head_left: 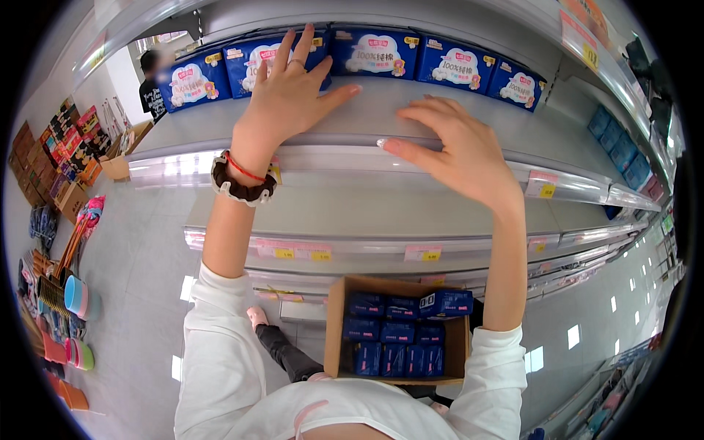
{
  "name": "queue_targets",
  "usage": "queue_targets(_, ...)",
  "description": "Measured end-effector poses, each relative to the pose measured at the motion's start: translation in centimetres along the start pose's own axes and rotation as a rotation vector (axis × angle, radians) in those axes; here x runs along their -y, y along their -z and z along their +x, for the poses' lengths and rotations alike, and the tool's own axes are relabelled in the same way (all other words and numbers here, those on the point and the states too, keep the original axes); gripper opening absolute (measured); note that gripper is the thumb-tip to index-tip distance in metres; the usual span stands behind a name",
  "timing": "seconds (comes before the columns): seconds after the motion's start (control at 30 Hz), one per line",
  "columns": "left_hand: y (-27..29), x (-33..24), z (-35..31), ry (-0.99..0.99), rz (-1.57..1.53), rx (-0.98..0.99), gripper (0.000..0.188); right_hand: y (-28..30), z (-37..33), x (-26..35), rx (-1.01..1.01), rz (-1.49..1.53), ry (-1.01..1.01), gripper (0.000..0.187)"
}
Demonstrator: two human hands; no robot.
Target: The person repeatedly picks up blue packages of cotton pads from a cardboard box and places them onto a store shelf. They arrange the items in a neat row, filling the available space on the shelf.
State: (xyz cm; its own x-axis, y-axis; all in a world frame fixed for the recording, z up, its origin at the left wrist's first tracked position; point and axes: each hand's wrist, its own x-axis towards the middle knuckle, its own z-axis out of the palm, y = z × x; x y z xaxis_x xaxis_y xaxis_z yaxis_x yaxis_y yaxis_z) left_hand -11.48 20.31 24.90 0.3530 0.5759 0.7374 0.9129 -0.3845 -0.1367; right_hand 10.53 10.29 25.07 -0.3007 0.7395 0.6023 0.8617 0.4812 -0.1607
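A row of several blue packs (375, 53) with white cloud-shaped labels stands along the back of the grey shelf (381, 110). My left hand (286, 95) reaches up to the row with its fingers spread, lying against the pack second from the left (238, 70) and partly covering it. Over the shelf's front edge is my right hand (455, 143), its fingers apart and slightly curled, holding nothing. Below, an open cardboard box (334, 330) holds several more blue packs (397, 333), one of them lying tilted on top at the right.
Lower shelves (352, 213) with price tags run beneath. Light blue packs (623, 147) stand at the far right of the shelving. Mops (77, 227), buckets (77, 293) and boxed goods (70, 150) line the left side. A person in a dark shirt (152, 92) is at the far left.
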Motion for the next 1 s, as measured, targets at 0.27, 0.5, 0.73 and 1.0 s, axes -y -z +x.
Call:
queue_targets(0.27,1.7,0.7,2.2,-0.277,-0.406,-0.315,0.027,-0.1,-1.3,-1.8,-0.356,0.661,0.309,0.032)
queue_targets(0.5,5.8,-2.9,-6.7,-0.192,-0.878,-0.277,0.023,1.5,-15.2,-1.6,-0.082,0.692,0.049,0.021)
queue_targets(0.73,1.6,-8.7,-19.4,-0.429,-1.264,0.577,0.013,-6.7,-29.4,-5.1,0.338,0.076,-0.533,0.066)
queue_targets(1.0,-9.7,-14.4,-31.2,-0.433,-0.937,0.761,0.018,-12.1,-31.3,-6.3,0.27,-0.095,-0.484,0.079)
